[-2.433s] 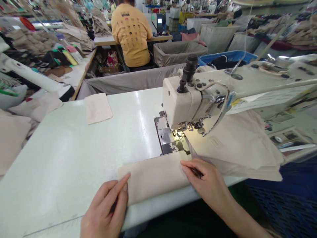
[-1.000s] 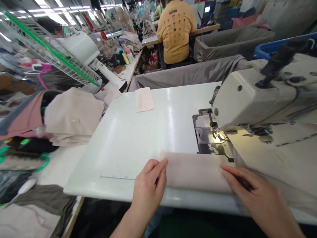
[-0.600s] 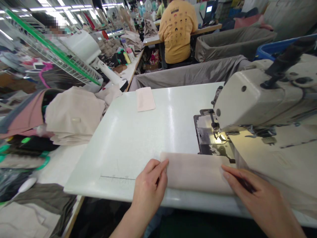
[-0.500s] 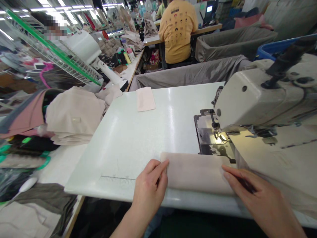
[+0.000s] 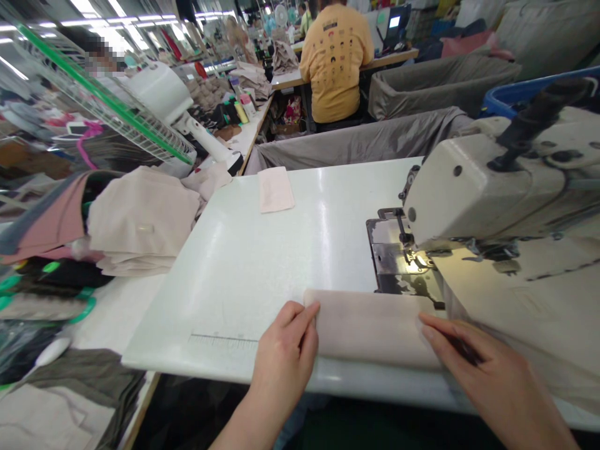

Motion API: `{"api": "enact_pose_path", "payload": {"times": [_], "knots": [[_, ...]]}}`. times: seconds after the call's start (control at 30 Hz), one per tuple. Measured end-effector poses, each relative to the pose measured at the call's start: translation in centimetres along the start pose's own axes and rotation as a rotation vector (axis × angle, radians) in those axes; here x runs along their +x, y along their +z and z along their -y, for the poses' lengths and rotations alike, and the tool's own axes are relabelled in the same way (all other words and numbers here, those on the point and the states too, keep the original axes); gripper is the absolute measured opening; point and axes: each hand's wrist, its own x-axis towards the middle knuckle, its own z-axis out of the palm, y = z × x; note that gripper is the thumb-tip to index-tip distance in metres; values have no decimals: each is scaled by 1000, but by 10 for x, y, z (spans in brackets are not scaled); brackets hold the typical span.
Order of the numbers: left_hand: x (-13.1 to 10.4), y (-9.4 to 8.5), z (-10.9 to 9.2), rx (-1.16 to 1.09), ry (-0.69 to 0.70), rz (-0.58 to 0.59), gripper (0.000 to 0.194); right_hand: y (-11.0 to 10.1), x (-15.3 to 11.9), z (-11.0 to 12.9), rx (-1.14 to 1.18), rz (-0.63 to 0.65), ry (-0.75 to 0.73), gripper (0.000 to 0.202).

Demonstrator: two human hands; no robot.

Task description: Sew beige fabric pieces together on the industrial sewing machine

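Note:
A folded beige fabric strip (image 5: 370,328) lies along the front edge of the white table (image 5: 262,262). My left hand (image 5: 288,344) pinches its left end between thumb and forefinger. At the strip's right end, my right hand (image 5: 473,356) has thumb and fingertips closed on the cloth. Just behind the right end are the metal plate and lit needle area of a sewing machine (image 5: 497,181). More beige cloth (image 5: 534,300) lies under and right of the machine head, beside my right hand. A small pale fabric piece (image 5: 275,189) rests near the table's back edge.
Stacked beige fabric (image 5: 143,219) is at the left, with thread cones (image 5: 47,305) below it. A white lamp-like device (image 5: 159,94) and a green-edged rack (image 5: 103,94) stand behind. A person in a yellow shirt (image 5: 336,62) sits ahead, near cloth-lined bins (image 5: 440,81).
Both hands hold nearly the same positions on the strip. The view has shifted very slightly.

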Motion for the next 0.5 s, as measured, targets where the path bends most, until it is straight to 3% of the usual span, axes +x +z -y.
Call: {"api": "enact_pose_path", "payload": {"times": [0.17, 0.33, 0.43, 0.5], "knots": [[6, -3, -7, 177, 95, 8, 27, 1, -1, 7, -144, -82, -150, 30], [19, -10, 0, 430, 389, -89, 21, -9, 6, 12, -330, -68, -442, 27], [38, -11, 6, 465, 480, 24, 24, -13, 10, 10, -374, -61, -564, 27], [57, -10, 4, 509, 447, 136, 24, -11, 11, 9, -389, -53, -566, 24]]}}
